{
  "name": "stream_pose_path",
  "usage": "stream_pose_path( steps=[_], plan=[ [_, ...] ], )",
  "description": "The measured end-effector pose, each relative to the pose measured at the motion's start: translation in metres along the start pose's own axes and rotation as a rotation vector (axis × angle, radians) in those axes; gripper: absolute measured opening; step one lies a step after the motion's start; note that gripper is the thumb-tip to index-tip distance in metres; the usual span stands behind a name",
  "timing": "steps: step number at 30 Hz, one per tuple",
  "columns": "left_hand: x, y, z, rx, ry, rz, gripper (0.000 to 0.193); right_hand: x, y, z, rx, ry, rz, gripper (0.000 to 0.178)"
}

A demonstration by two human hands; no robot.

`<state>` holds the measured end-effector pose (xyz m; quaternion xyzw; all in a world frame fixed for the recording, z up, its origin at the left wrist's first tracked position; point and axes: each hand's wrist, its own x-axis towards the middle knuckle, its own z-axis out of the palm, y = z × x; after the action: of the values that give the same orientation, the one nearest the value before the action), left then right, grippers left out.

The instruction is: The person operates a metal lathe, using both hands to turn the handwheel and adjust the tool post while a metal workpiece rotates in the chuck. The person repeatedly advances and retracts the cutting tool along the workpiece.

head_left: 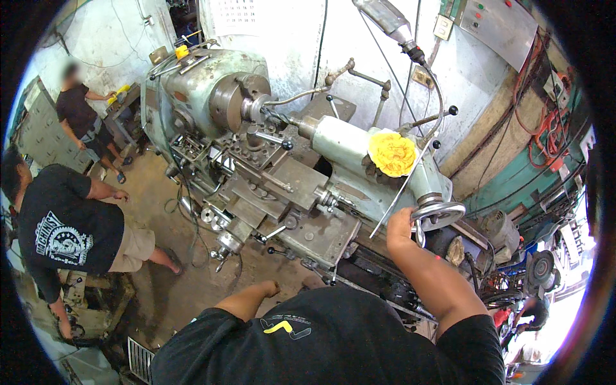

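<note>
My right hand (400, 228) grips the near side of the metal handwheel (441, 214) at the right end of a green lathe's tailstock (343, 139). A crank handle (420, 233) hangs from the wheel beside my fingers. My left hand (269, 289) is low in front of my body, loosely curled, with no object showing in it. From the tailstock a drill bit (277, 116) points left toward the workpiece (256, 105) in the chuck (230, 102). Whether the tip is inside it I cannot tell. A crumpled yellow cloth (391, 154) lies on the tailstock.
The lathe carriage (298, 183) and its projecting levers stand between my arms. A thin pale rod (401, 190) slants near my right hand. At left are a person in a black shirt (70, 221) and another person (80, 106) farther back. Orange hoses (547, 131) hang at right.
</note>
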<state>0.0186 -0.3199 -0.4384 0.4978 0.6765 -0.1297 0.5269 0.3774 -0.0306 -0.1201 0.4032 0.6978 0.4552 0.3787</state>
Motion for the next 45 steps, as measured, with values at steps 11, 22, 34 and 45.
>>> stream_pose_path(
  steps=[11,22,34,45],
  plan=[
    [0.005,-0.020,0.021,0.244,0.102,0.121,0.027,-0.038,0.058,-0.060,0.662,0.070,-0.086,0.022],
    [-0.016,-0.044,0.045,0.113,0.121,0.138,0.016,-0.071,0.224,0.059,1.631,0.133,0.220,0.036],
    [-0.041,-0.021,0.064,0.042,0.162,0.020,0.017,-0.053,0.214,0.100,1.738,0.206,0.076,0.041],
    [-0.051,0.067,0.071,-0.016,0.175,0.055,0.037,-0.062,0.224,0.044,1.441,0.137,0.081,0.059]
  ],
)
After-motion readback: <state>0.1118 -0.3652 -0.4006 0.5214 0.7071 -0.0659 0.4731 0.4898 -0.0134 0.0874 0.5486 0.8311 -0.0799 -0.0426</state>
